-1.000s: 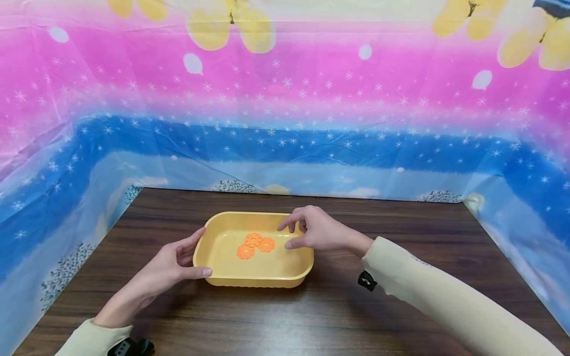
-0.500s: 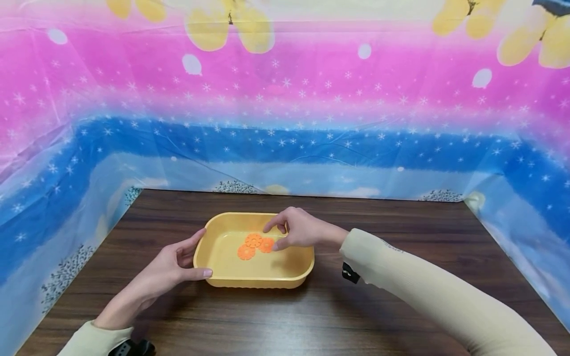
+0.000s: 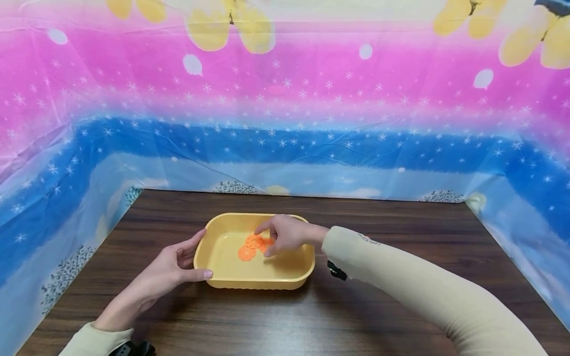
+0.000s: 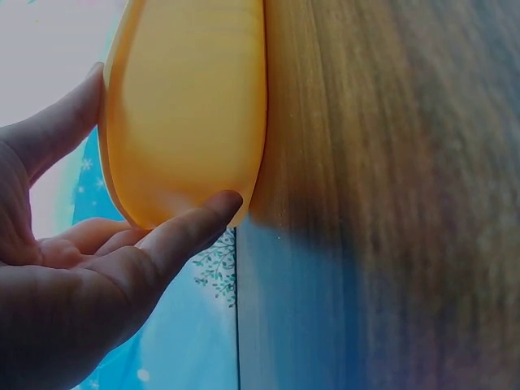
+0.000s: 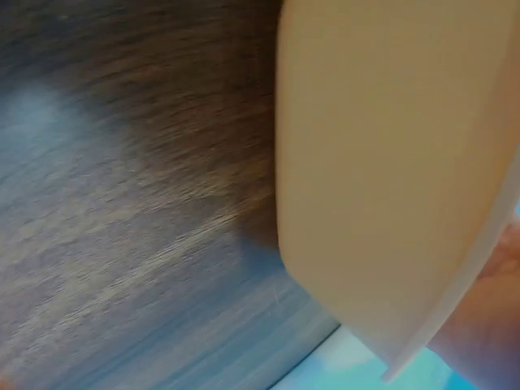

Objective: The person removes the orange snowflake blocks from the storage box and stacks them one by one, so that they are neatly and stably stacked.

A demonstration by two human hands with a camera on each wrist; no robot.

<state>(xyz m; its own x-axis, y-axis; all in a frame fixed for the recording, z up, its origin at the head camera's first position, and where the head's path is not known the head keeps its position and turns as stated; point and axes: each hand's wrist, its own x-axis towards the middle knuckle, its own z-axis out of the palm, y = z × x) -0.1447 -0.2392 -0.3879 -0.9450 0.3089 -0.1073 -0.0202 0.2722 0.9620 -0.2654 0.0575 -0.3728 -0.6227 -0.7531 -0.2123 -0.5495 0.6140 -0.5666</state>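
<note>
A yellow plastic tray (image 3: pixel 231 269) stands on the table. My left hand (image 3: pixel 166 264) holds its left end, thumb on the near rim and fingers round the outside. The left wrist view shows this left hand (image 4: pixel 106 268) at the tray's end (image 4: pixel 187 97). On the tray's floor lie several orange notched discs (image 3: pixel 247 252), partly overlapping. Over the right-hand ones is my right hand (image 3: pixel 287 233), thumb and index finger spread apart around them. It covers part of the rightmost disc. In the right wrist view the tray's wall (image 5: pixel 382 162) hides most of that hand (image 5: pixel 491 325).
The dark wood-grain table (image 3: pixel 285 321) extends on all sides of the tray. A pink and blue patterned cloth (image 3: pixel 285 143) encloses the back and both sides. Black wrist straps (image 3: pixel 337 270) sit by the beige sleeves (image 3: pixel 401 262).
My right hand has moved left and lower inside the tray, from its right side onto the orange discs. The left hand and the tray have stayed nearly in place.
</note>
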